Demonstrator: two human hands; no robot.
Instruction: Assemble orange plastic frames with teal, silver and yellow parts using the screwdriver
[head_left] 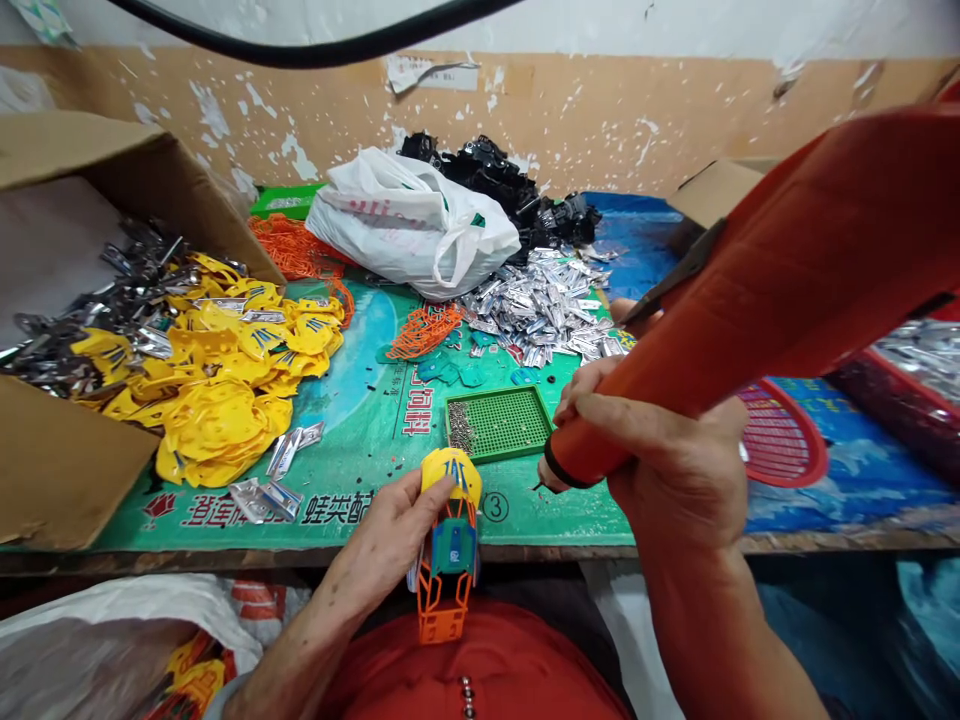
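My left hand (394,525) is closed on a toy vehicle (454,545) with a yellow hood, a teal middle plate and an orange lattice frame, its thumb lying on the hood. My right hand (679,460) wraps round a large orange-red power screwdriver (712,330), whose thin bit points down and left, apart from the toy. Between and beyond the hands lies a green mesh tray (510,425) with small screws gathered at its left side. The underside of the toy is hidden.
Yellow hoods (225,410) spill from a cardboard box (67,470) on the left. Behind are a white plastic bag (409,220), silver parts (547,300), orange frames (427,330) and black parts (487,180). A red basket (787,440) stands right. A black cable (315,52) hangs above.
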